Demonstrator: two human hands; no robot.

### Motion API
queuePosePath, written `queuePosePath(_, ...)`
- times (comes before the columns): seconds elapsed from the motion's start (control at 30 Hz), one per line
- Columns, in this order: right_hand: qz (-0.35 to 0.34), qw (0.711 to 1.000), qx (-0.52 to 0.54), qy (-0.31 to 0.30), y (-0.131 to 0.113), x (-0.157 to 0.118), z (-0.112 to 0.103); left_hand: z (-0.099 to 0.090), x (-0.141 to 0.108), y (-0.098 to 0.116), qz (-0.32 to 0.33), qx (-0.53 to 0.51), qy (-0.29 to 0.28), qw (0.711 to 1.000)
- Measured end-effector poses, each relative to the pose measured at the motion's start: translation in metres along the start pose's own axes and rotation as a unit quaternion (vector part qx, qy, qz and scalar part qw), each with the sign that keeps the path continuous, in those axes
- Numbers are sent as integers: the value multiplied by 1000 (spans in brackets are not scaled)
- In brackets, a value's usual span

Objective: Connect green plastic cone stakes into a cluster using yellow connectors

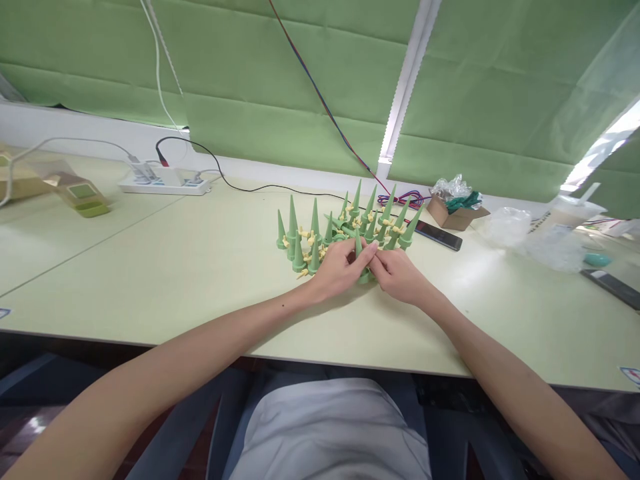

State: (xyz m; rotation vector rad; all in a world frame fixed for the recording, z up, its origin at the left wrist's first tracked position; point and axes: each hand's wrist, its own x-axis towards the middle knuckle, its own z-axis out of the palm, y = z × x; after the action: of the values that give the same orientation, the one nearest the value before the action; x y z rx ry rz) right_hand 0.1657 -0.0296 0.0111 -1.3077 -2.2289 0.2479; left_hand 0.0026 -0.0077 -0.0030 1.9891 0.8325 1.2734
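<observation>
Several green cones (pixel 293 223) with small yellow pieces (pixel 303 273) stand in a cluster on the pale table (pixel 200 267). My left hand (pixel 340 267) is closed around a green cone (pixel 359 241) at the cluster's near edge. Touching it from the right, my right hand (pixel 397 272) has its thumb and fingers pressed together; what it holds is too small or hidden to make out. The cone's green base shows below and between the hands. Some loose green cones lie tilted in the middle of the cluster.
Behind the cluster are a black phone (pixel 439 235), coiled wires (pixel 407 200) and a small cardboard box (pixel 455 213). A lidded cup (pixel 565 217), plastic wrap and another phone (pixel 613 287) are at the right. A power strip (pixel 165 187) and an open box (pixel 77 193) sit at the left.
</observation>
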Motion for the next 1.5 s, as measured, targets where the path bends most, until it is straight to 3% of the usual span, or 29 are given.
queuePosePath(1.17, -2, 1000, 4, -15, 2, 0, 4, -2, 1, -1, -7, 11, -40, 999)
queuePosePath(1.5, 35, 997, 55, -35, -5, 0, -1, -2, 3, 2, -12, 11, -35, 999)
